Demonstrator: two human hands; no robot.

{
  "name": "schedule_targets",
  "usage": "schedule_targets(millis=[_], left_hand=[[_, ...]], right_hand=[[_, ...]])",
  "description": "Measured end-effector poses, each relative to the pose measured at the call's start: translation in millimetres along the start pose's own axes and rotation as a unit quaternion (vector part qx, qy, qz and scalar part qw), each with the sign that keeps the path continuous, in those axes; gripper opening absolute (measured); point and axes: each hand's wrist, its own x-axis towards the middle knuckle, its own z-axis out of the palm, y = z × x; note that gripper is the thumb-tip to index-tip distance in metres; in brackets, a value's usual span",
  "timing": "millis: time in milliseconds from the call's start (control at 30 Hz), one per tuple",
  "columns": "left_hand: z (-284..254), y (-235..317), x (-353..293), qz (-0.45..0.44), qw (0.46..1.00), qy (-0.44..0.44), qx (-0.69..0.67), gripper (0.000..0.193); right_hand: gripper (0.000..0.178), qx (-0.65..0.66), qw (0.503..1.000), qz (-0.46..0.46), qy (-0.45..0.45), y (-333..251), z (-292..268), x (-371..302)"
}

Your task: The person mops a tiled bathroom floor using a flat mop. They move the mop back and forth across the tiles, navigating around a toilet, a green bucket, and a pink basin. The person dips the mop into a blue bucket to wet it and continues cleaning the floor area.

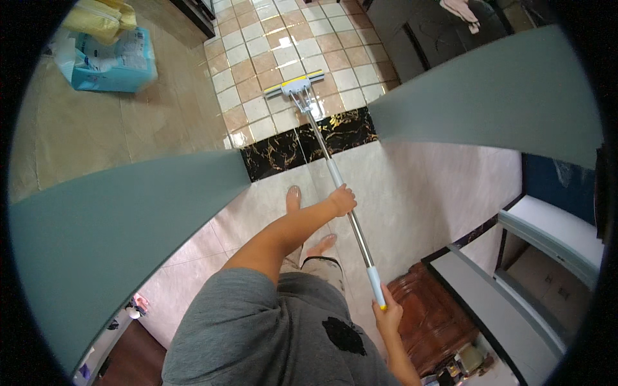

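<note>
A sponge mop point(362, 239) with a shiny metal pole slants away from me. My left hand point(343, 200) is closed around the middle of the pole, just below a light grey sleeve. Lower down, at the yellow-tipped end of the pale blue handle, my right hand point(387, 314) has its fingers wrapped round the grip. The mop's wide head point(296, 85), grey with yellow strips, rests on the wet-looking checkered tiles point(281, 40) beyond the doorway.
A black, gold-veined threshold point(277, 154) crosses the doorway between grey-green walls point(476, 103). To the far left lies a blue plastic package point(119, 61) under a yellow bag point(96, 19). A brown carved wooden piece point(431, 315) and a white cabinet point(483, 302) stand at my right.
</note>
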Motion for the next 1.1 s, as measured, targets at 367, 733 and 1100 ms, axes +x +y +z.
schedule_targets(millis=[367,733,1100], left_hand=[[-139,-77,-54,-0.08,0.959,0.234,-0.138,0.024],[-224,-270,2,-0.22,0.937,0.233,-0.143,0.024],[-338,-389,45,-0.241,0.922,0.25,-0.171,0.025]], right_hand=[[0.065,0.34,0.917,0.179,-0.11,-171,22,193],[0.064,0.489,0.826,0.188,-0.208,-322,-12,386],[0.062,0.465,0.821,0.188,-0.273,-418,-70,526]])
